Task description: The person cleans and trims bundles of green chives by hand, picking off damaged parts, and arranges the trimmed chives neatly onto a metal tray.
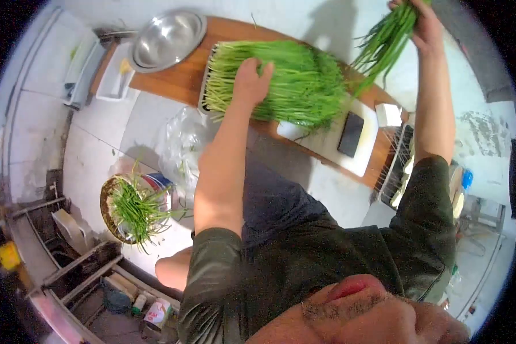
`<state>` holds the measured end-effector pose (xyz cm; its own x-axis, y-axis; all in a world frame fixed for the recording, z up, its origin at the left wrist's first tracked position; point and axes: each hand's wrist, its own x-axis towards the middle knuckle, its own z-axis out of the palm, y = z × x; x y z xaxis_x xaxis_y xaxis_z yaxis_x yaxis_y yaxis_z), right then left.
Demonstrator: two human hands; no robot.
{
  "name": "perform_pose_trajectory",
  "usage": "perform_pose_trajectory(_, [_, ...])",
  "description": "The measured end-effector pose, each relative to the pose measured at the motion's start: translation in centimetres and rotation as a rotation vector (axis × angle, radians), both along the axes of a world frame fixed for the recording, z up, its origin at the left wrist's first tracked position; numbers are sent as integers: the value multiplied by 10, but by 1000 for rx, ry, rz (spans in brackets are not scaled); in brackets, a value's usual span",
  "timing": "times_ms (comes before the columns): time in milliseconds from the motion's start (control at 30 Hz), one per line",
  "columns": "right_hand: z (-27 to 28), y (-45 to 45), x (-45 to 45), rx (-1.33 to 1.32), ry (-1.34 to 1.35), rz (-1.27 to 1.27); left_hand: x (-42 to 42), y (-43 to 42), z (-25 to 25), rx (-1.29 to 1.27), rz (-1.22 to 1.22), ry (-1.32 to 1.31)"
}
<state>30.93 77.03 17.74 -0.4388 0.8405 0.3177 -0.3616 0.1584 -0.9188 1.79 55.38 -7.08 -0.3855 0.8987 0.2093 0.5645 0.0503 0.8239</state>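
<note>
A thick pile of green chives [304,80] lies in a tray [203,92] on the wooden table, pale stems to the left and green leaves to the right. My left hand [252,81] is over the stem end of the pile, thumb apart from the fingers; some fingertips are hard to make out against the stems. Raised at the upper right, my right hand [427,28] grips a bunch of chives [387,43] whose leaves hang down to the left, near the pile's leafy end.
A steel bowl [169,41] and a white tray [116,74] are at the table's left. On the right, a dark phone [351,134] lies on a white board [368,150], beside a white box [389,115]. A bucket [106,212] with chives and a plastic bag [183,143] stand below.
</note>
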Motion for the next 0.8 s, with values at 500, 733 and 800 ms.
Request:
perform_pose_trajectory(500, [21, -274, -319, 259, -332, 1023, -112, -188, 262, 964, 98, -495])
perform_pose_trajectory(733, [-12, -395, -396, 335, -396, 1269, -141, -317, 243, 961, 411, -458])
perform_pose_trajectory(800, [-24, -419, -411, 271, -339, 1358, -139, -343, 235, 1054, 463, -444])
